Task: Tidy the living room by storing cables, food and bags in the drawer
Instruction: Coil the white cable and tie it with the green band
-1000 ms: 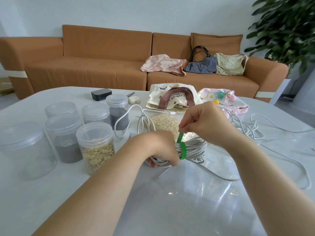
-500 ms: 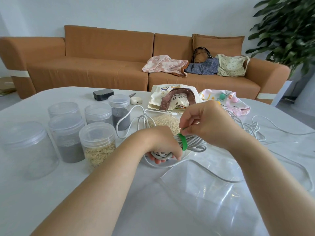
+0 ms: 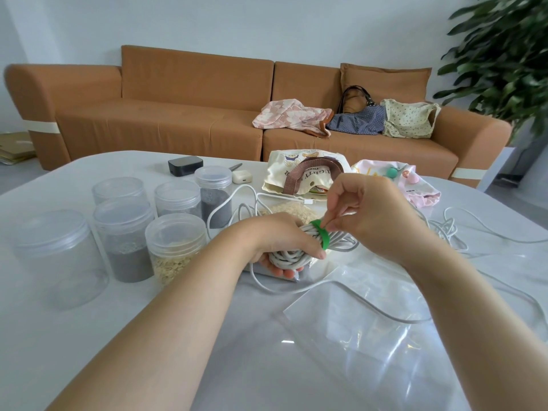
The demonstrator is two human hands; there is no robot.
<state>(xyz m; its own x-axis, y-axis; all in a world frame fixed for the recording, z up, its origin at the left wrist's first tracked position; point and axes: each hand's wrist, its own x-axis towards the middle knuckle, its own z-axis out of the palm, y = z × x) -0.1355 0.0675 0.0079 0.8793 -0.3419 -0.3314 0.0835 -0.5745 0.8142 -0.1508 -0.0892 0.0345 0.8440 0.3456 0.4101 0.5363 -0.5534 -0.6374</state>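
A coiled grey cable bundle (image 3: pixel 292 256) sits in my left hand (image 3: pixel 278 238), whose fingers curl round it just above the white table (image 3: pixel 207 336). A green strap (image 3: pixel 322 236) wraps the bundle, and my right hand (image 3: pixel 367 215) pinches the strap's end at the top. Loose cable (image 3: pixel 462 232) trails off to the right across the table. Behind my hands lie a bag of oats (image 3: pixel 293 209), a cream tote bag with brown handles (image 3: pixel 302 173) and a pink bag (image 3: pixel 415 185).
Several lidded plastic jars (image 3: pixel 175 244) with grain and dark powder stand at the left. A clear plastic bag (image 3: pixel 385 321) lies flat at the front right. A black box (image 3: pixel 185 165) and white earbud case (image 3: pixel 241 176) sit farther back. Three bags (image 3: pixel 355 120) lie on the brown sofa.
My right hand has brought the green strap's end down and round the bundle, from sticking up to lying tight against the cable. My left hand keeps its hold.
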